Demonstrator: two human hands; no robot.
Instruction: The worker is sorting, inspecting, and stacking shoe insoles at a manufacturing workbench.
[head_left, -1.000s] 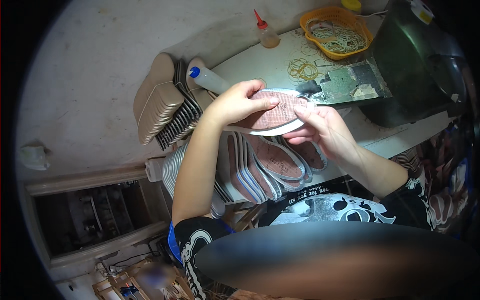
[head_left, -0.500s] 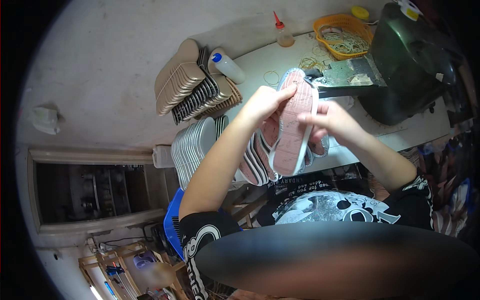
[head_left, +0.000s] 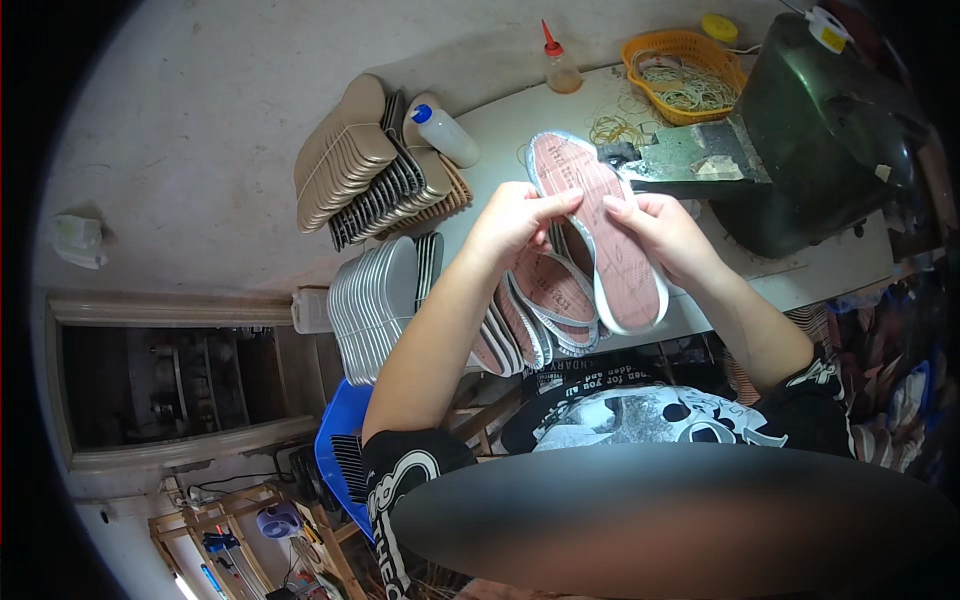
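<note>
A pink shoe sole [head_left: 622,262] with a white rim is held up in front of me, tilted, its toe end pointing up and left. My left hand [head_left: 525,220] grips its left edge, the thumb on the pink face. From the other side my right hand [head_left: 672,235] closes on the right edge, thumb also on the face. The sole's upper end is beside the dark tip of the green machine's arm [head_left: 690,155]; whether they touch I cannot tell. More pink soles [head_left: 550,288] with pale rims lie below my left hand, partly hidden.
Tied stacks of tan soles [head_left: 345,165] and grey-white soles [head_left: 372,295] stand at the left. A blue-capped bottle [head_left: 446,135] leans on the tan ones. Behind are a red-tipped bottle [head_left: 563,75] and an orange basket [head_left: 680,100] of pale bands. The machine's dark green body [head_left: 815,140] stands right.
The sole has swung so its lower end lies further right. My right hand has moved from fingering its edge to gripping it with the thumb on top. More soles beneath show.
</note>
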